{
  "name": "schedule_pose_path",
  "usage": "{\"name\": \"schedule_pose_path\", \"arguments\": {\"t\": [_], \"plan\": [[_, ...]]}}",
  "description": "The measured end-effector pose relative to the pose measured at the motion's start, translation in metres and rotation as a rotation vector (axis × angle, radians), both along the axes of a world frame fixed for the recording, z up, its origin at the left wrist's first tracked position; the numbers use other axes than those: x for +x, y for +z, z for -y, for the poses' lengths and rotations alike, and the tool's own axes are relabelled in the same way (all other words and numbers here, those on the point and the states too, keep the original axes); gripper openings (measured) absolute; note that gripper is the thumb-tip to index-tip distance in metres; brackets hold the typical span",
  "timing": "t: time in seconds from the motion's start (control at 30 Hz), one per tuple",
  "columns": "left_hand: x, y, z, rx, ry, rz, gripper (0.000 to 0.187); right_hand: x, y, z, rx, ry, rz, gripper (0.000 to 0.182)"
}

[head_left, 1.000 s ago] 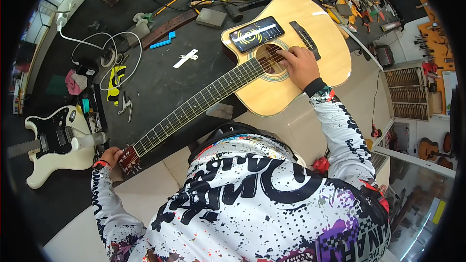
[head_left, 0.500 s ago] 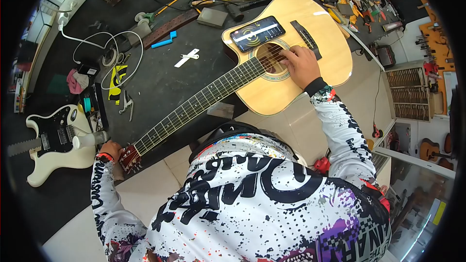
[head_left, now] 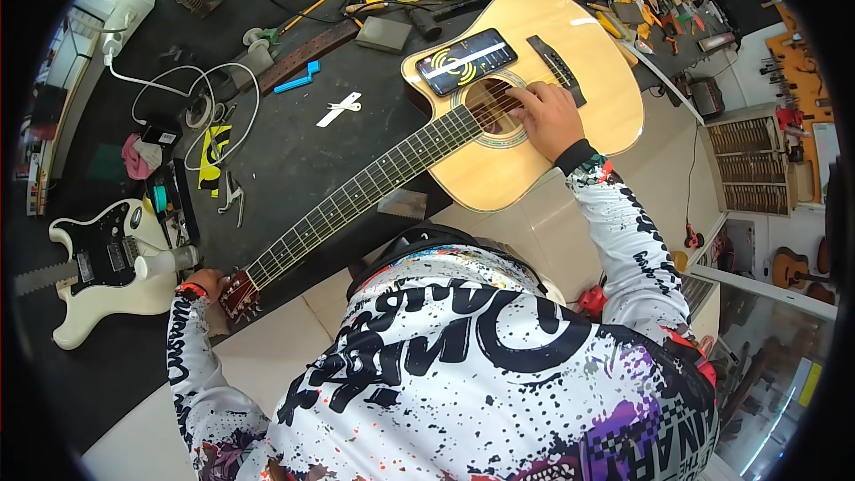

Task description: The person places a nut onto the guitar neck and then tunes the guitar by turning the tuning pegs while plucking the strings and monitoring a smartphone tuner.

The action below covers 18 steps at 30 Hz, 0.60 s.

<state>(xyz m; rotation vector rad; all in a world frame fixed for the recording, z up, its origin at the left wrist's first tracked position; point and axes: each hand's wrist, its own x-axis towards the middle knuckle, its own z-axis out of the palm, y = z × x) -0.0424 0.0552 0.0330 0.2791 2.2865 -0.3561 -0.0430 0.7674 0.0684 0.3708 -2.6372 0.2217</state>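
An acoustic guitar (head_left: 481, 180) with a pale top lies across the bench, its neck pointing down-left. My left hand (head_left: 210, 281) is closed at the edge of the reddish headstock (head_left: 239, 294), where the tuning pegs sit; the peg under its fingers is hidden. Over the sound hole, my right hand (head_left: 552, 121) has its fingers bent together on the strings (head_left: 488, 109), between the hole and the bridge (head_left: 554, 62). A smartphone (head_left: 467, 62) rests on the guitar's top beside the sound hole, with yellow arcs on its screen.
A white electric guitar (head_left: 98, 303) lies at the left, near a clear-white cylinder (head_left: 166, 261). On the dark bench are a blue string winder (head_left: 297, 77), a white tool (head_left: 340, 109), a capo (head_left: 232, 198) and a white cable (head_left: 258, 116). Tools clutter the back right.
The right hand's fingers have shifted slightly at the strings. The yellow pattern on the phone screen looks larger and brighter. The left hand stays at the headstock.
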Motion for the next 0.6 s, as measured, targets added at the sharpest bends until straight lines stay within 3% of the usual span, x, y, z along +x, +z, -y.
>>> {"name": "schedule_pose_path", "arguments": {"t": [0.37, 0.6], "plan": [[0.0, -0.015, 0.015, 0.152, 0.111, -0.062, 0.03, -0.001, -0.002, -0.003, 0.012, 0.015, 0.021, 0.024], [-0.007, -0.022, 0.01, -0.013, 0.234, -0.028, 0.031, -0.001, -0.003, -0.003, 0.01, 0.016, 0.013, 0.023]]}}
